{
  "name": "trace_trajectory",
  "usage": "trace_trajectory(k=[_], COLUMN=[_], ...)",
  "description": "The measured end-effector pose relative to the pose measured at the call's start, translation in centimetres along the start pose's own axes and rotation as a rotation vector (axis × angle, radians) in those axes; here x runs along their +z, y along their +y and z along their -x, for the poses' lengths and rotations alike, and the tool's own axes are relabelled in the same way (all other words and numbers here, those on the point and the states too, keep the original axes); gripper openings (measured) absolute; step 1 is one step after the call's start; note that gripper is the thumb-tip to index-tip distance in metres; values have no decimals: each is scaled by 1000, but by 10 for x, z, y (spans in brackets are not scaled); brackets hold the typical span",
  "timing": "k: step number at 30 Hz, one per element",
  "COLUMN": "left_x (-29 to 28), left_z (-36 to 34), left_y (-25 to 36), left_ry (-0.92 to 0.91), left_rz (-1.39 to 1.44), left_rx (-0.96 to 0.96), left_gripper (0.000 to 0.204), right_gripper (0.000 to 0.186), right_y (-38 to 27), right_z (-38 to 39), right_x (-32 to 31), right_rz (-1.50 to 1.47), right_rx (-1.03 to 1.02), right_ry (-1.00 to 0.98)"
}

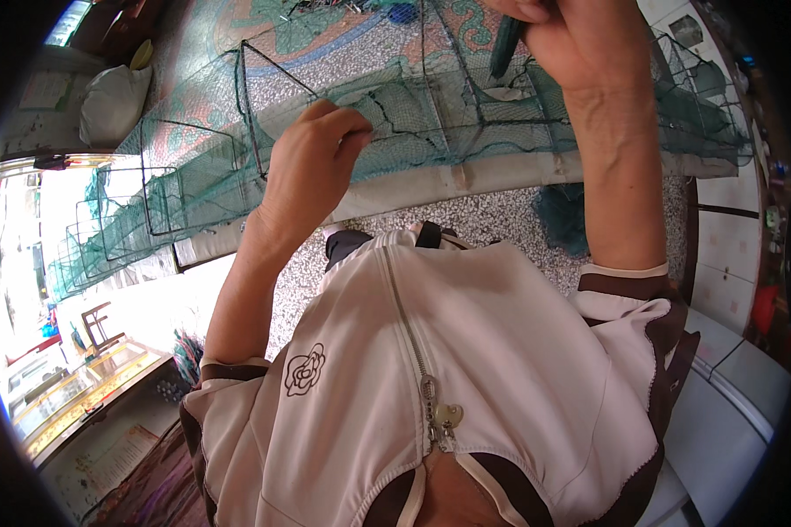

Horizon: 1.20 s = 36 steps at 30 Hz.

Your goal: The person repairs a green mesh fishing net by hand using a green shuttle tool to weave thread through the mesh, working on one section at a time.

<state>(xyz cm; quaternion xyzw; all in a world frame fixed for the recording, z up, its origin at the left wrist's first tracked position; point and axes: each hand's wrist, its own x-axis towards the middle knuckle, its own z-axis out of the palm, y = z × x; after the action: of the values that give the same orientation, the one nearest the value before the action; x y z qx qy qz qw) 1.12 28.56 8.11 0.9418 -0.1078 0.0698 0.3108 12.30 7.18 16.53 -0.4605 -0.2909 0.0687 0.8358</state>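
Note:
A long green mesh net [185, 202] on dark wire frames stretches across my view over a pale padded ledge [409, 192]. My left hand [321, 162] is over the net at the middle, its fingers bent and pinched; what is between them is hidden, perhaps netting or thread. My right hand [580, 48] is raised at the upper right, closed round a slim dark green tool [506, 48] that points down toward the mesh. My right fingertips are partly out of the frame.
A speckled floor with a coloured pattern [202, 79] lies beyond the net. A white sack [114, 105] sits at upper left, a glass-topped case [79, 395] at lower left, a dark green bundle [561, 220] below the ledge. White appliance-like surfaces [729, 404] stand on my right.

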Motion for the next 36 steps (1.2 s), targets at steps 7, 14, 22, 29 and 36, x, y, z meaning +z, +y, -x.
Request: trace_trajectory(k=[7, 14, 22, 29, 36], left_x=[1, 6, 10, 12, 14], left_z=[-3, 4, 9, 10, 8], left_y=[0, -3, -6, -6, -7], left_ry=[-29, -22, 2, -2, 27], left_rz=[69, 152, 130, 131, 173], left_rx=[-41, -83, -60, -70, -46], left_gripper=[5, 6, 7, 8, 5], right_gripper=[44, 43, 36, 31, 31], right_y=[5, -2, -18, -36, -43], right_z=[-1, -1, 19, 49, 38], right_x=[-13, -32, -41, -73, -73], right_rz=[33, 35, 104, 13, 47], right_rx=[-36, -72, -5, 27, -58], right_ry=[35, 81, 276, 329, 360])
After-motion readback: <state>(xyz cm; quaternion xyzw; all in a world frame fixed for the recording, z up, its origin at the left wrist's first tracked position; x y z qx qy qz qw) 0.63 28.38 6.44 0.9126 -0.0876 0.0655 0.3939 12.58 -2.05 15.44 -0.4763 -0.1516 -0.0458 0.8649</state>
